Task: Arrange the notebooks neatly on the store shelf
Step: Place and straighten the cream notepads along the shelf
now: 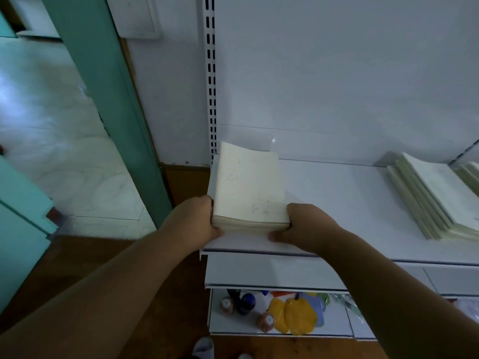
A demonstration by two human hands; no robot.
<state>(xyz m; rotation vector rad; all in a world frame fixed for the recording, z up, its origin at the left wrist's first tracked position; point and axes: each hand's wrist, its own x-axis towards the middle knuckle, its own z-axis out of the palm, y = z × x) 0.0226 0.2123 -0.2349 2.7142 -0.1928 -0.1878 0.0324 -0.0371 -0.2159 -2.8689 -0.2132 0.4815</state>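
Note:
A stack of cream notebooks (pixel 247 187) lies at the left end of the white shelf (pixel 337 198). My left hand (pixel 197 221) grips the stack's near left corner. My right hand (pixel 303 224) grips its near right corner, thumb resting on the shelf. The stack's far edge curls up slightly near the back panel. A second, slanted pile of cream notebooks (pixel 435 195) lies at the shelf's right end, with its edges fanned out and not aligned.
A slotted upright (pixel 211 73) runs up the shelf's left side. Below are lower shelves with bottles (pixel 246 304) and yellow packets (pixel 293 316). A teal door frame (pixel 103 99) stands to the left, with a wooden floor beneath.

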